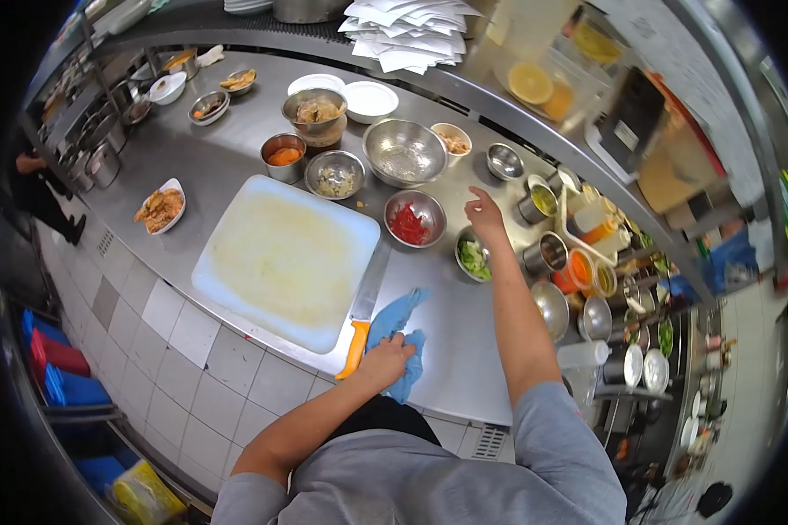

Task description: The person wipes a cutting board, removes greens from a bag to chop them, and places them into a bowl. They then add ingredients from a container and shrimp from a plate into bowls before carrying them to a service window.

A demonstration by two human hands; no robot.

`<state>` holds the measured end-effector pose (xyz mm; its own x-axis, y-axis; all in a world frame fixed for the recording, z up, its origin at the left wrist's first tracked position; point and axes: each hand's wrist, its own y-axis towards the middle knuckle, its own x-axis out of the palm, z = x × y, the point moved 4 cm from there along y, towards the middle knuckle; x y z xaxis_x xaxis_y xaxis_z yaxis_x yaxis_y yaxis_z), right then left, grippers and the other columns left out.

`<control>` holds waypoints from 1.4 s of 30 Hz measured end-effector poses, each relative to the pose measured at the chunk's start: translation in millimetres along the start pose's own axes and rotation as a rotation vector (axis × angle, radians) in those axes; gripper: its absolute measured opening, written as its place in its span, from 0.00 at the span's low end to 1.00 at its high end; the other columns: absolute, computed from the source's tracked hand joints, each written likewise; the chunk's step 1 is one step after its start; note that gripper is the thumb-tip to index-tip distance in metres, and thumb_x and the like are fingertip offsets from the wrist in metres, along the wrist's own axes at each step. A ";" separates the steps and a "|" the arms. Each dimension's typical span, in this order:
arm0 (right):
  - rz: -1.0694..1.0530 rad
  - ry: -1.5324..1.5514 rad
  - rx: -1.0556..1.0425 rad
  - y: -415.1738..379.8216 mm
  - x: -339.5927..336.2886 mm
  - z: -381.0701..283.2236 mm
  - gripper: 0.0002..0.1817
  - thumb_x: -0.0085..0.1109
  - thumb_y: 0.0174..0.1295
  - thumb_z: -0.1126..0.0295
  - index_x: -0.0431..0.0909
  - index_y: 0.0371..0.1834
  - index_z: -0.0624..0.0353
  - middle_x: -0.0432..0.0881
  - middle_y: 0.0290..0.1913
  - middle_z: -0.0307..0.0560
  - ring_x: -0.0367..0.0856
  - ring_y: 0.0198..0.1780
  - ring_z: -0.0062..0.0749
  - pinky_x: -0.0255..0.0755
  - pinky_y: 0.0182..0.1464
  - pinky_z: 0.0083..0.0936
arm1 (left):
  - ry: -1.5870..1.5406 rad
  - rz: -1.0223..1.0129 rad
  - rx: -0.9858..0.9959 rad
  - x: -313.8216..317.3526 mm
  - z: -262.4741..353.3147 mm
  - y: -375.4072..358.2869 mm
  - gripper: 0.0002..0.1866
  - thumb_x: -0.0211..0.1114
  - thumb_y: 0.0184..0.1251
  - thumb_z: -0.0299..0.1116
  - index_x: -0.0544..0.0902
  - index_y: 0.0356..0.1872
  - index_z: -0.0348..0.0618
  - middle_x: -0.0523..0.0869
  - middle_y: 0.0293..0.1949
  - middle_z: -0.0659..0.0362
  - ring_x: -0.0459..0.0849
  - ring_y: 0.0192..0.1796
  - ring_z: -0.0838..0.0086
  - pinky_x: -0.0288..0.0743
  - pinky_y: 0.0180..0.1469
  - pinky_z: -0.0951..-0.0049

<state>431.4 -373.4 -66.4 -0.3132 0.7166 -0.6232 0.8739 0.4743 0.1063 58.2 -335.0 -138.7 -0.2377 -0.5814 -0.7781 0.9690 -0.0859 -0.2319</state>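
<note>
1. Grips blue cloth point(398, 320) at six o'clock in curled left hand point(386, 360), just beside orange-handled knife point(355, 345).
2. Extends right hand point(484, 212) at two o'clock, with fingers loosely parted, near greens bowl point(469, 237).

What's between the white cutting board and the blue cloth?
Head view: the orange-handled knife lies there, between the cutting board and the blue cloth, which is under the left hand.
</note>
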 end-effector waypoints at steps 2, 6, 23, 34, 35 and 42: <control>0.005 -0.093 -0.070 58.2 15.5 41.6 0.31 0.62 0.57 0.72 0.71 0.68 0.52 0.85 0.35 0.45 0.83 0.35 0.31 0.77 0.43 0.28 | -0.051 0.076 -0.025 -4.6 -6.8 23.3 0.23 0.73 0.52 0.30 0.77 0.51 0.48 0.79 0.53 0.47 0.82 0.53 0.49 0.79 0.52 0.53; 0.010 -0.302 0.016 137.9 45.1 69.6 0.35 0.65 0.56 0.67 0.68 0.71 0.46 0.86 0.42 0.53 0.85 0.46 0.44 0.77 0.50 0.37 | -0.201 0.119 -0.128 -26.7 -16.1 47.4 0.18 0.71 0.56 0.33 0.78 0.48 0.48 0.83 0.46 0.50 0.84 0.51 0.53 0.80 0.49 0.54; 0.130 -0.172 -0.093 159.2 -28.7 78.0 0.24 0.73 0.55 0.56 0.81 0.45 0.65 0.86 0.42 0.52 0.82 0.45 0.48 0.73 0.50 0.41 | -1.821 -0.292 -0.198 13.1 60.5 218.7 0.36 0.59 0.74 0.50 0.57 0.76 0.48 0.62 0.71 0.57 0.78 0.57 0.63 0.80 0.55 0.58; 0.388 -0.042 0.069 -123.0 -180.4 58.9 0.14 0.76 0.49 0.72 0.79 0.33 0.62 0.82 0.31 0.47 0.82 0.30 0.33 0.75 0.36 0.26 | -1.800 0.102 -0.415 -50.3 28.1 363.6 0.29 0.50 0.78 0.46 0.60 0.74 0.45 0.64 0.70 0.50 0.78 0.56 0.57 0.81 0.52 0.56; 0.377 -0.082 0.084 -155.6 -179.0 54.5 0.14 0.76 0.49 0.73 0.78 0.33 0.62 0.82 0.33 0.47 0.82 0.32 0.33 0.75 0.37 0.26 | -1.818 0.222 -0.364 -49.3 11.8 385.9 0.28 0.51 0.78 0.46 0.61 0.73 0.46 0.69 0.65 0.50 0.80 0.51 0.59 0.81 0.51 0.55; 0.305 0.113 0.360 -324.4 -112.2 65.0 0.12 0.73 0.49 0.79 0.77 0.33 0.59 0.80 0.60 0.54 0.84 0.52 0.40 0.79 0.48 0.30 | -1.472 0.347 -0.141 -100.4 -32.0 478.7 0.35 0.66 0.67 0.50 0.66 0.68 0.41 0.64 0.69 0.42 0.79 0.55 0.50 0.77 0.57 0.53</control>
<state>207.2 -640.9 -81.4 -0.0436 0.8558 -0.5154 0.9990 0.0410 -0.0164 543.8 -291.9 -190.2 0.3540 -0.8285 0.4338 0.9264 0.2470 -0.2843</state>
